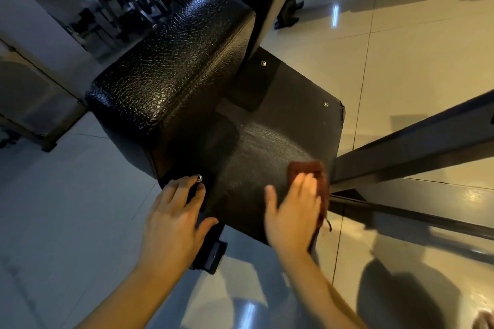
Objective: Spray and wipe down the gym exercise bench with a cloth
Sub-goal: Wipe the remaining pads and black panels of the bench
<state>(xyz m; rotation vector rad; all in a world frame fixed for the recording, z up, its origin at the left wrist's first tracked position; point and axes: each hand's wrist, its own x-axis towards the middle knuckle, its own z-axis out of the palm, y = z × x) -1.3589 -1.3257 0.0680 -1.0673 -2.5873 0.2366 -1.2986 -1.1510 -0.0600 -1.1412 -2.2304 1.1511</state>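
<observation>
Lower centre-left: the left hand (173, 219) rests flat on the near corner of the bench (267, 141), fingers spread, holding nothing. Lower centre-right: the right hand (291, 211), fingers extended, presses the cloth (306, 167) onto the pad's right edge. Step in hand: probably wiping. Next move: sweep leftward under steady pressure.

One head-worn camera looks forward and steeply down, close above the bench seat (280, 141).
</observation>
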